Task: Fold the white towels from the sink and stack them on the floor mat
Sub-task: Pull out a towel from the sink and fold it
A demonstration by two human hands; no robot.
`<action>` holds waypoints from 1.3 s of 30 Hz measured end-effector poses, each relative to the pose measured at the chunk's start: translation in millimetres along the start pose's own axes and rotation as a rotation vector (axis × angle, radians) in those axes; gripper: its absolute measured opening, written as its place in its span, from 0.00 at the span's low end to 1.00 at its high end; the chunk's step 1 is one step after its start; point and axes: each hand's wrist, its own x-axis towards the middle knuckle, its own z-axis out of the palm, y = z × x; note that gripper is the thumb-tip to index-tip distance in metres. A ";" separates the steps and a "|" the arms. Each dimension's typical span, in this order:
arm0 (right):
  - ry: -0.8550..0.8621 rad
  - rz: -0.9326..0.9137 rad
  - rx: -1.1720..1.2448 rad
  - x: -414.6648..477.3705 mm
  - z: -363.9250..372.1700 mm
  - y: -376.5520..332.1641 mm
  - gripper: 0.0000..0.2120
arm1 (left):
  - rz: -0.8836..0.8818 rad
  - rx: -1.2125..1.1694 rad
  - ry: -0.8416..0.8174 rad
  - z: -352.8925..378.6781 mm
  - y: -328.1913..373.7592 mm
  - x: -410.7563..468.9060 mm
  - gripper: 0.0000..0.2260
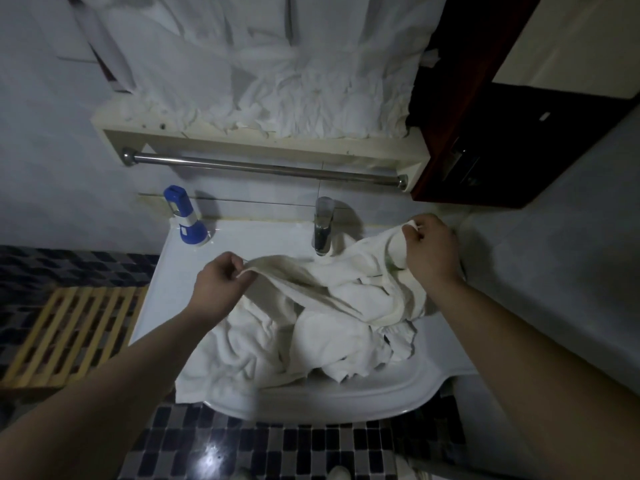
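A heap of crumpled white towels (263, 348) fills the white sink (311, 403) and hangs over its front rim. One white towel (332, 289) is lifted off the heap and stretched between my hands. My left hand (221, 285) pinches one corner of it over the sink's left side. My right hand (429, 251) pinches the other corner near the back right, beside the tap (323, 225). A slatted wooden floor mat (69, 334) lies on the tiled floor left of the sink.
A blue and white torch (187, 220) stands on the sink's back left ledge. A metal towel rail (263, 168) runs under a shelf holding crumpled white cloth (277, 98). A dark wooden cabinet (502, 133) is at the upper right. Chequered floor tiles (277, 445) lie below.
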 end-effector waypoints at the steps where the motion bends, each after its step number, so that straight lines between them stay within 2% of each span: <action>1: 0.024 -0.009 0.017 2.6 -3.9 -3.8 0.08 | 0.004 -0.072 0.023 -1.0 6.4 2.2 0.10; 4: 0.102 0.000 0.148 8.6 -17.8 -14.7 0.07 | -0.010 -0.212 0.080 -3.4 19.3 9.7 0.07; 7: 0.140 -0.045 0.203 10.4 -27.5 -22.6 0.07 | -0.102 -0.189 0.103 -3.1 14.2 14.3 0.09; 9: 0.117 -0.066 0.168 10.5 -30.3 -24.3 0.07 | -0.200 -0.080 0.008 -3.5 9.7 15.0 0.14; 11: 0.085 -0.048 0.105 10.6 -30.6 -21.3 0.08 | -0.301 0.089 -0.183 -4.8 6.8 12.2 0.19; 13: 0.076 -0.012 0.072 10.0 -32.1 -16.6 0.09 | -0.364 0.235 -0.262 -8.3 4.3 9.0 0.18; 17: 0.155 -0.018 0.083 12.5 -41.4 -13.4 0.08 | -0.386 0.217 -0.172 -20.5 -0.2 10.4 0.16; 22: 0.225 -0.109 0.162 18.1 -65.1 -43.2 0.09 | -0.194 0.198 -0.018 -36.1 21.9 11.9 0.12; 27: 0.243 -0.213 0.158 21.1 -81.9 -78.5 0.10 | -0.079 -0.001 0.020 -38.8 70.3 13.4 0.10; 31: 0.279 -0.249 0.165 24.4 -102.6 -100.3 0.10 | -0.118 -0.241 0.115 -49.8 113.6 19.4 0.14; 35: 0.346 -0.203 0.125 34.3 -122.1 -104.4 0.10 | -0.303 -0.426 0.314 -67.5 127.6 32.9 0.11; 37: 0.317 -0.149 0.049 38.2 -124.8 -101.0 0.09 | -0.416 -0.523 0.303 -69.8 126.0 35.6 0.11; 39: 0.248 -0.102 -0.034 41.4 -121.7 -95.9 0.09 | -0.505 -0.593 0.208 -64.1 125.0 33.1 0.10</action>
